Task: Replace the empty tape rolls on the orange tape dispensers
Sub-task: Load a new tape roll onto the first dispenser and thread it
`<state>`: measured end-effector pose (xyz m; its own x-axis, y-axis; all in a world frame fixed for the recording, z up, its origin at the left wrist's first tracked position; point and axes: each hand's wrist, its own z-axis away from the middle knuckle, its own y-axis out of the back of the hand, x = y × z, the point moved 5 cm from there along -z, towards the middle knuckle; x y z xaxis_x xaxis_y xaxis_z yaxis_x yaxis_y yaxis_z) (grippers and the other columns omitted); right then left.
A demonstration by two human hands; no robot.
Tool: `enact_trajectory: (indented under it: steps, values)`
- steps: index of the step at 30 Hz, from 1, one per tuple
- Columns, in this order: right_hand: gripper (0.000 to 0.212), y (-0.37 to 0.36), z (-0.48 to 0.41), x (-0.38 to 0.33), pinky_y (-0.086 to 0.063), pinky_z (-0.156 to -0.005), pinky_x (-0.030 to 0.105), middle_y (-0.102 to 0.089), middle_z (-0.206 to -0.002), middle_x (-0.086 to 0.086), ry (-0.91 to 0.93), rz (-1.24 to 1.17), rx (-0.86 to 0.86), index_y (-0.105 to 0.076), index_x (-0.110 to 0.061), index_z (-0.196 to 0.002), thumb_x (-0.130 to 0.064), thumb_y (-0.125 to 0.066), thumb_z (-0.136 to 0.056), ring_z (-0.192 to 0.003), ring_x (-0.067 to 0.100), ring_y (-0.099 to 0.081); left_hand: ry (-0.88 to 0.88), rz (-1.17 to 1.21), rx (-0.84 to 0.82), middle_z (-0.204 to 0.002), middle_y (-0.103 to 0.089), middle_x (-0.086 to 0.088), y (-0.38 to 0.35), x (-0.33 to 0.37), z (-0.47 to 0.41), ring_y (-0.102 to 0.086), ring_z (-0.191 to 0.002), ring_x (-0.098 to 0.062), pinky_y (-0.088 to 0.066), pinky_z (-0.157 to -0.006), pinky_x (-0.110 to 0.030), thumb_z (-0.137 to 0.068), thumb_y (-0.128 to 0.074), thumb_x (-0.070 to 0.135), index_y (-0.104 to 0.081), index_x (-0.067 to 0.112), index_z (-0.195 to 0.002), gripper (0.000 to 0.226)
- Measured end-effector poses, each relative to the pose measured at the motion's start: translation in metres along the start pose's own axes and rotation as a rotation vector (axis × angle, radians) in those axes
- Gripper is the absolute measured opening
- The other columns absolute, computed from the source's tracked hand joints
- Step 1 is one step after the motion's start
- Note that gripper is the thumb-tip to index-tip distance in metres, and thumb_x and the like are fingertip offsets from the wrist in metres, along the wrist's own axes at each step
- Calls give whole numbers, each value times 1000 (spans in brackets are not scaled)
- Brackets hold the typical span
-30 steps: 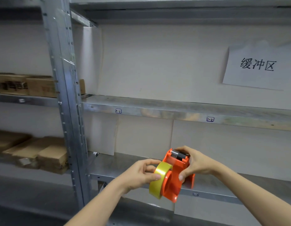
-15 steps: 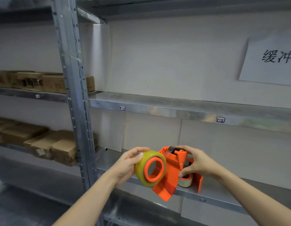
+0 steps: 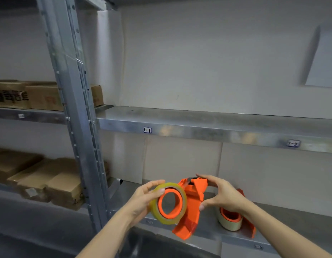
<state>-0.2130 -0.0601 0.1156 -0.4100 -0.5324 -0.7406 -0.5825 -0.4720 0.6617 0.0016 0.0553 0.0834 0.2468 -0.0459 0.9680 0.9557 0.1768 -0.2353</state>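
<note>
More of second dispenser showing now, half hidden behind right hand; right hand clamps orange tape dispenser, left hand grips yellow tape roll, above steel shelf.

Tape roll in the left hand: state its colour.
Yellowish, translucent tape roll around an orange hub, clearest in the head view.

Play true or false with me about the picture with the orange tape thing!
1. The left hand holds the yellow tape roll. True.
2. The right hand holds nothing. False: it grips the orange dispenser.
3. A second tape roll lies on the shelf. True.
4. The cardboard boxes are stacked on the right side. False: they are on the left, past the metal post.
</note>
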Motion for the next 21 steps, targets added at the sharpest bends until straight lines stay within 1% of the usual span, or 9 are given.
enact_trajectory:
  steps: [2, 4, 7, 10, 11, 13, 15, 18, 21]
  values:
    - [110, -13, -14, 10, -34, -108, 23, -51, -131, -17, -45, 2, 13, -42, -32, -135, -52, -89, -37, -123, -3, -46, 25, 22, 0, -101, -72, -11, 16, -6, -19, -68, -85, -19, -58, -70, -26, -86, -69, 7, -60, 4, -122, 38]
    - [113, -25, -29, 22, -35, -109, 25, -53, -131, -15, -96, 7, 19, -45, -28, -134, -59, -87, -33, -123, -2, -47, 66, 38, -8, -99, -72, -12, 30, -15, -35, -69, -83, -19, -59, -70, -26, -87, -67, 6, -61, 4, -121, 34]
    - [114, -41, -51, 37, -36, -107, 24, -57, -128, -13, -163, 5, -1, -46, -29, -133, -60, -86, -30, -122, 0, -49, 106, 66, 8, -100, -73, -14, 51, -33, -61, -70, -85, -22, -57, -76, -32, -88, -63, 5, -61, 3, -119, 32]
    - [106, -55, -73, 52, -35, -101, 19, -56, -127, -12, -222, -10, -14, -44, -31, -134, -46, -90, -40, -121, 2, -48, 127, 110, 54, -103, -73, -18, 69, -56, -85, -68, -92, -27, -54, -88, -39, -83, -67, 7, -62, 2, -116, 33]
    - [104, -59, -79, 57, -34, -101, 19, -55, -126, -12, -236, -17, -13, -45, -32, -133, -44, -90, -41, -121, 3, -48, 138, 137, 68, -104, -73, -19, 73, -64, -92, -68, -93, -27, -53, -90, -39, -81, -67, 7, -63, 1, -115, 34]
    - [111, -69, -90, 68, -32, -101, 20, -52, -125, -15, -277, -2, -36, -43, -34, -134, -56, -87, -35, -121, 2, -46, 154, 142, 85, -104, -72, -19, 83, -78, -105, -68, -93, -27, -53, -89, -36, -87, -63, 4, -63, -1, -114, 28]
    - [118, -77, -98, 77, -31, -99, 19, -49, -124, -15, -317, 21, -67, -40, -33, -136, -64, -82, -30, -118, 1, -43, 163, 87, 97, -102, -72, -18, 91, -90, -118, -67, -92, -24, -54, -84, -29, -93, -57, 3, -62, -1, -114, 22]
    - [116, -89, -111, 89, -33, -99, 21, -46, -124, -15, -371, 51, -85, -36, -33, -138, -60, -82, -35, -121, 6, -42, 170, -13, 135, -103, -69, -15, 101, -104, -133, -65, -93, -22, -53, -80, -23, -96, -53, 6, -62, 4, -111, 17]
    - [99, -98, -123, 99, -33, -102, 24, -50, -123, -15, -396, 52, -88, -41, -33, -132, -50, -87, -46, -119, 6, -45, 158, -133, 181, -101, -69, -11, 106, -113, -145, -65, -90, -18, -51, -82, -25, -98, -52, 12, -65, 11, -99, 13]
